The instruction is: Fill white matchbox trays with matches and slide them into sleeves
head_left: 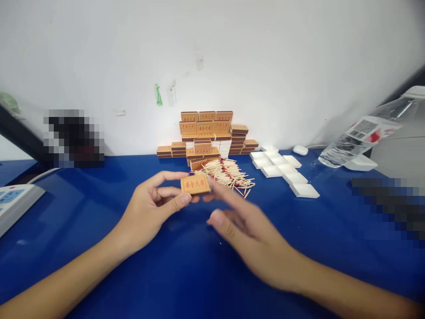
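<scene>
My left hand (156,201) grips a matchbox (195,184), thumb in front and fingers behind. Its tan face with red characters is turned toward me. At the box's right end is my right hand (242,226), slightly blurred, its thumb and fingers apart. Its fingertips are beside the box; whether they touch it I cannot tell. Just behind the box lies a heap of loose matches (229,173) with red heads. Beyond the heap, stacked matchboxes (205,128) stand against the wall.
White empty matchbox trays (279,165) lie on the blue table (206,274) at the right. A plastic water bottle (358,133) leans near the right wall, with a small white case (300,150) beside it. A power strip (20,201) sits at the left edge.
</scene>
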The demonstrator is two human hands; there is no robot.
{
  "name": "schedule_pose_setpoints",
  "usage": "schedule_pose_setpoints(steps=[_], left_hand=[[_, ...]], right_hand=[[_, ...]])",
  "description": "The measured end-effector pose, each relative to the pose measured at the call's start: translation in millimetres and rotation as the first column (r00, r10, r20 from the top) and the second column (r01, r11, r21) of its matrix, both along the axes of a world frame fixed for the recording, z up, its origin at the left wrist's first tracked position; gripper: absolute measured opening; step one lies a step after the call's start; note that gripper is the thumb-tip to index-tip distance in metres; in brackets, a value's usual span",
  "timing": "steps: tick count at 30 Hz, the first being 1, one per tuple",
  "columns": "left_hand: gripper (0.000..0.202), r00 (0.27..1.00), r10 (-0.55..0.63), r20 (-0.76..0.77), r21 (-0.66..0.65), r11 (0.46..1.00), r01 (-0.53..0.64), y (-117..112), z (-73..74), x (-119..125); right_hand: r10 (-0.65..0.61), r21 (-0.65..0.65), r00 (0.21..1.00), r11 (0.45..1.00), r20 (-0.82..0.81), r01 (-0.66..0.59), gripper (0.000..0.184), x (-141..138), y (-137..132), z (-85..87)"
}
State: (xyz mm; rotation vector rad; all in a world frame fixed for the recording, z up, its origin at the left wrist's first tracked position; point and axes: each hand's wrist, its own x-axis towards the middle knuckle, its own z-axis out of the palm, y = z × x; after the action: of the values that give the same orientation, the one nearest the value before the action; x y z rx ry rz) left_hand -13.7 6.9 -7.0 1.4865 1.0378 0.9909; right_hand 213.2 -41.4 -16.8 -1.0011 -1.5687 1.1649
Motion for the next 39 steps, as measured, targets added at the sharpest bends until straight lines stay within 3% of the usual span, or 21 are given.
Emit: schedule_pose_setpoints(steps=[2,6,10,13,19,26,35,39], left_hand=[[0.057,1.000,-0.010,-0.001,0.001,1.000,0.010,-1.7,0.4,2.0],[0.058,0.996,0.064,-0.063,0.128,0.990,-0.055,12.5,0.9,-8.9],[0.067,0.941,0.299,-0.158,0.373,0.900,-0.224,57.1,3.4,-44.3],[0.080,0.828,0.484,-0.284,0.464,0.825,-0.323,95.5,7.1,-69.4],[0.078,0.749,0.528,-0.399,0.461,0.822,-0.334,142.1,5.6,-76.9],[0.060,0.653,0.638,-0.408,0.528,0.748,-0.401,147.3,-7.9,-61.6],[0.055,0.590,0.686,-0.426,0.552,0.714,-0.431,143.7,-8.4,-46.9],[0.040,0.597,0.675,-0.435,0.563,0.721,-0.405,142.2,-7.5,-44.8]], right_hand=[[0.094,-0.021,0.996,0.995,-0.001,-0.094,0.061,-3.4,-3.9,-2.4],[-0.106,0.011,0.991,0.994,-0.076,0.107,0.059,5.8,11.0,-3.4],[-0.175,0.062,0.984,0.983,0.033,0.173,0.041,18.1,26.7,-2.9],[-0.136,0.105,0.979,0.987,0.148,0.122,0.026,17.4,24.8,-4.4],[-0.109,0.220,0.966,0.974,0.236,0.056,0.013,13.0,21.2,-3.9],[-0.127,0.312,0.953,0.950,0.276,0.036,0.013,18.9,24.9,-3.2],[-0.122,0.336,0.930,0.942,0.347,-0.001,0.014,22.4,31.9,-6.5],[-0.133,0.345,0.925,0.939,0.355,0.003,0.013,22.8,33.4,-7.4]])
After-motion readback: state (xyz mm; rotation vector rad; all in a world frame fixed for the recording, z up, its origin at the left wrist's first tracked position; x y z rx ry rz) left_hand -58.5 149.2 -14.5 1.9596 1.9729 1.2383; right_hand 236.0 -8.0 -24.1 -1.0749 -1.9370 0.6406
